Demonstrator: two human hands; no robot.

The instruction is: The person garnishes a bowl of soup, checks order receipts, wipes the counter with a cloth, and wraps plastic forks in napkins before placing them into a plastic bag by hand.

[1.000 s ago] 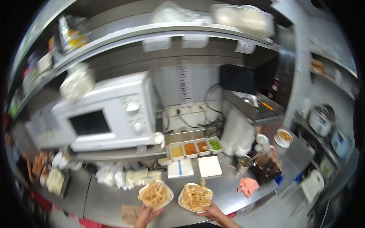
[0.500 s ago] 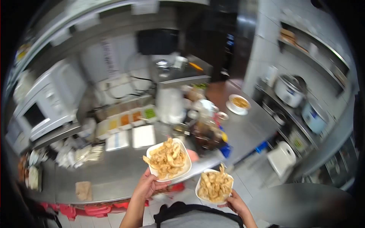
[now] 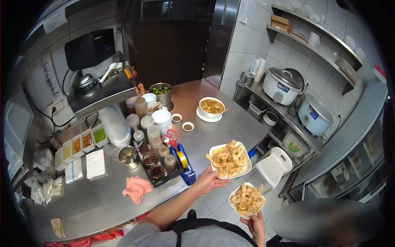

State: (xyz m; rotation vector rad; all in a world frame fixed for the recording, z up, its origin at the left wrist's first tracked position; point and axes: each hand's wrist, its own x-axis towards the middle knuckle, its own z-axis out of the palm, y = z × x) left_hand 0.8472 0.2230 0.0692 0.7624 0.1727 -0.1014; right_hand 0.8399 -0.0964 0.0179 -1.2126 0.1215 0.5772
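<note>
My left hand (image 3: 210, 181) grips the edge of a square white plate (image 3: 247, 166) piled with golden, battered fried pieces (image 3: 228, 159). Lower and to the right, my right hand (image 3: 255, 225) pinches the rim of a smaller white dish (image 3: 233, 202), heaped with similar fried food (image 3: 247, 199). Both are level and held in the air, off the counter's front edge. Beyond them on the steel counter (image 3: 242, 119) stands a white bowl of soup (image 3: 212, 106) on a saucer. Two small sauce cups (image 3: 188, 126) sit to its left.
Sauce bottles (image 3: 154, 136), red scissors (image 3: 170, 138) and a tape dispenser (image 3: 184, 160) crowd the counter's middle. A pink cloth (image 3: 137, 189) lies near the edge. At right are a rice cooker (image 3: 284, 85), a white stool (image 3: 273, 166) and a person with a blurred head (image 3: 325, 222).
My view has turned right, so the counter and its bottles appear further left. Both plates stay in my hands, and my left arm now reaches out further to the right.
</note>
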